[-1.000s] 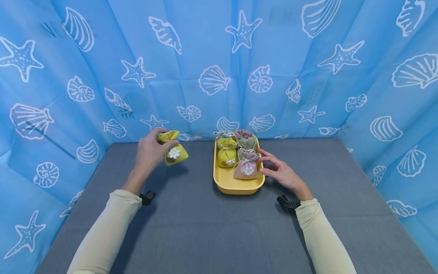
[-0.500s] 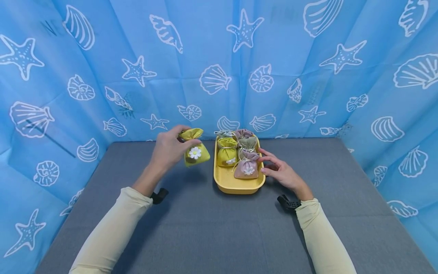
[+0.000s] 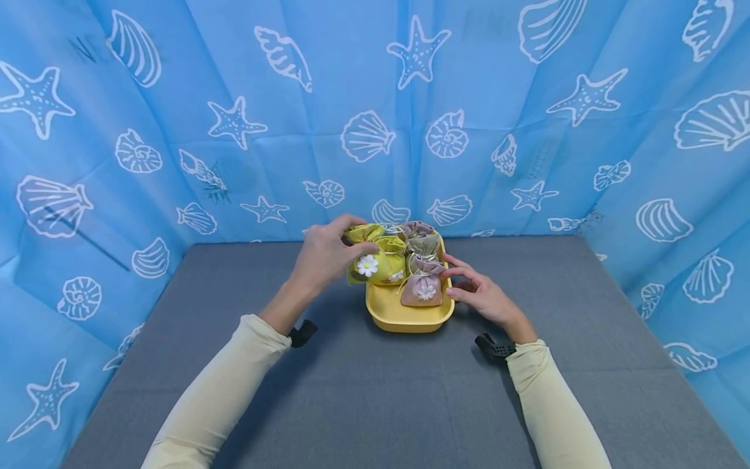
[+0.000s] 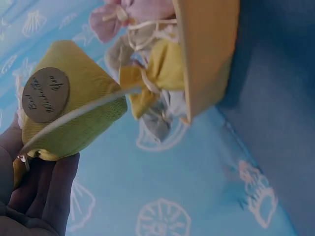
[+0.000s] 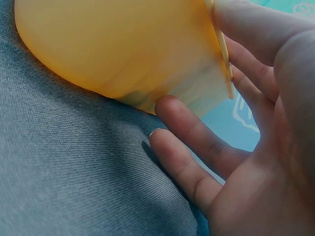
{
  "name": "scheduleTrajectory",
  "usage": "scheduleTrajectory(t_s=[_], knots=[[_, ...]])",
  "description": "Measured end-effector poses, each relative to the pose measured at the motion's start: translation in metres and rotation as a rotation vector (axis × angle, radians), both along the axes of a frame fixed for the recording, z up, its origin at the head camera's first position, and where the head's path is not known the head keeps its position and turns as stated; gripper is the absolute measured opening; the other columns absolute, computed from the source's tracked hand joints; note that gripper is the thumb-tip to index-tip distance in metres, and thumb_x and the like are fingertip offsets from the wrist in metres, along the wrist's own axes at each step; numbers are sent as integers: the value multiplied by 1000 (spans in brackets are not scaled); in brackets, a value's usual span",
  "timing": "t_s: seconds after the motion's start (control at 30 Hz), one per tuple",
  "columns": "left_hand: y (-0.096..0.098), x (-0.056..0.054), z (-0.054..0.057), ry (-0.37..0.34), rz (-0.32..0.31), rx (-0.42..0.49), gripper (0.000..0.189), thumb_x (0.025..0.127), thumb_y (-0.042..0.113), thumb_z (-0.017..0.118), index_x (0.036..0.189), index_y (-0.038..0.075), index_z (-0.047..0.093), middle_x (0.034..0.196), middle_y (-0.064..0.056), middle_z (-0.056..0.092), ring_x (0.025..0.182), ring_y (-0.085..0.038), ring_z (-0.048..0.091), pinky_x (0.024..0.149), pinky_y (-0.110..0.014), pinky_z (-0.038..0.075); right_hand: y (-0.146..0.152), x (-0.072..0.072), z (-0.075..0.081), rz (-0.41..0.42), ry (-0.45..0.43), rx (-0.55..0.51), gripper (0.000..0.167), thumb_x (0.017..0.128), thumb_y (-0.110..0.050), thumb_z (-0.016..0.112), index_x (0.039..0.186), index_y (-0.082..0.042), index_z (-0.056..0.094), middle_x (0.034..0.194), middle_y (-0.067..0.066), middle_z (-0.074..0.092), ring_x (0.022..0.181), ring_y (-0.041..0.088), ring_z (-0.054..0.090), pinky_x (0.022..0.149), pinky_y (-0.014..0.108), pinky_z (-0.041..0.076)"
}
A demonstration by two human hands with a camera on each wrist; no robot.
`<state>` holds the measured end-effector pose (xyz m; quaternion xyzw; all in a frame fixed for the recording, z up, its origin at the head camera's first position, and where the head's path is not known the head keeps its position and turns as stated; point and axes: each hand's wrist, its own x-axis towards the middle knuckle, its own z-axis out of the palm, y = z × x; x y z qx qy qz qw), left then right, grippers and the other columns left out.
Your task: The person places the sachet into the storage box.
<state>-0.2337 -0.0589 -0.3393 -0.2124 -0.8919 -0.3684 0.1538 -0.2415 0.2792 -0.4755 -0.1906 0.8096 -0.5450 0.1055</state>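
Observation:
My left hand (image 3: 323, 255) pinches a small yellow drawstring pouch (image 3: 364, 268) by its gathered neck, at the left rim of a yellow plastic tray (image 3: 409, 324). A white flower shows on this pouch; in the left wrist view the pouch (image 4: 91, 115) bears a round brown tag with writing. Inside the tray stand another yellow pouch (image 3: 394, 266), a pink pouch (image 3: 423, 290) with a white flower, and an olive-grey one (image 3: 423, 245). At the tray's right wall my right hand (image 3: 482, 296) rests with relaxed fingers, fingertips right at the rim and side.
Farther back in the tray are a mauve pouch (image 3: 417, 228) and a pale grey-blue pouch (image 3: 385, 228), partly hidden. The tray sits on a grey cloth-covered table (image 3: 381, 404). A blue curtain (image 3: 316, 156) with white shells and starfish borders it behind and at the sides.
My left hand has carried the yellow pouch rightward, from over the table left of the tray to the tray's left rim. The right hand and tray have stayed put.

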Motion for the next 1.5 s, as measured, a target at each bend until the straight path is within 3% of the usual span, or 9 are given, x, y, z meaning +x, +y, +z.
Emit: scheduleTrajectory(t_s=[0.2, 0.4, 0.7, 1.0, 1.17, 1.5], knots=[[21, -2, -6, -44, -36, -55, 44, 84, 35, 83, 121, 16, 69, 77, 1, 72, 62, -8, 63, 54, -24, 50, 2, 0, -1, 14, 21, -14, 36, 102, -20, 63, 137, -10, 58, 172, 1, 18, 159, 40, 14, 93, 16, 51], [39, -4, -12, -142, -19, -158, 47, 86, 32, 83, 128, 19, 66, 68, 1, 66, 55, -10, 55, 51, -25, 43, 2, 1, -1, 11, 23, 6, 37, 102, -22, 64, 137, -13, 59, 172, -2, 19, 153, 39, 27, 95, 18, 50], [56, -14, -23, -212, 1, -325, 43, 85, 31, 84, 124, 17, 69, 104, -3, 77, 73, -11, 66, 62, -26, 52, 2, -1, 0, 9, 17, 17, 36, 102, -22, 64, 137, -15, 59, 172, -3, 19, 152, 40, 29, 96, 19, 49], [62, -19, -49, -250, -78, -447, 39, 85, 29, 84, 120, 16, 71, 108, -1, 76, 92, -17, 71, 79, -35, 57, 2, 0, 0, 14, 19, 6, 37, 102, -22, 64, 137, -13, 59, 172, -2, 18, 160, 36, 11, 96, 13, 46], [68, -20, -59, -241, -97, -540, 32, 85, 28, 84, 112, 15, 73, 100, 2, 75, 88, -13, 69, 76, -32, 56, 0, 0, 1, 17, 16, -3, 37, 102, -20, 63, 138, -11, 58, 172, -1, 18, 160, 38, 11, 95, 13, 47], [68, -19, -63, -317, -64, -533, 39, 87, 32, 82, 121, 15, 69, 103, 1, 74, 85, -12, 67, 69, -29, 53, 1, 2, -2, 3, 53, 10, 36, 102, -16, 63, 137, -12, 59, 172, 1, 20, 152, 34, 30, 98, 15, 45]])
